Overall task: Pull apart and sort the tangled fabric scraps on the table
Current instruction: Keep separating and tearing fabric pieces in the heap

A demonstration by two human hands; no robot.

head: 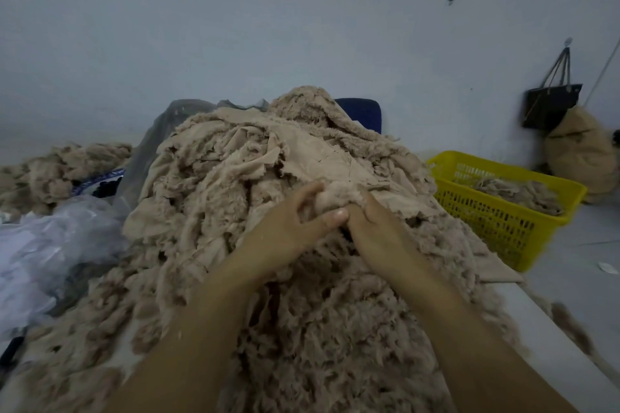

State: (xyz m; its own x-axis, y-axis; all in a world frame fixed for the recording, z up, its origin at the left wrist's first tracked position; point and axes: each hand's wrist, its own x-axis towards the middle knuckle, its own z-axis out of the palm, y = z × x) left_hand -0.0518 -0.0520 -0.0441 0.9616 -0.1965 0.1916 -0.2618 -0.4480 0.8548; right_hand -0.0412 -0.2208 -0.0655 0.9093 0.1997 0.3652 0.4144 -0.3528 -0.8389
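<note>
A black handbag (552, 107) hangs from a hook on the pale wall (302, 27) at the right edge of the frame, with a stuffed tan sack (580, 154) just below it. Crumpled clear plastic bags (50, 245) fill the left middle (one looks greyish), and a dark blue chair back (360, 111) shows at centre.

Fabric scraps (268, 178): beige cloth, matt, partly fuzzy pile, partly smooth woven backing, edges frayed. Basket (496, 221): yellow perforated plastic, slight sheen. Bags (50, 245): thin translucent plastic, crinkled, glossy. Wall (302, 27): matt paint, scuffed.
</note>
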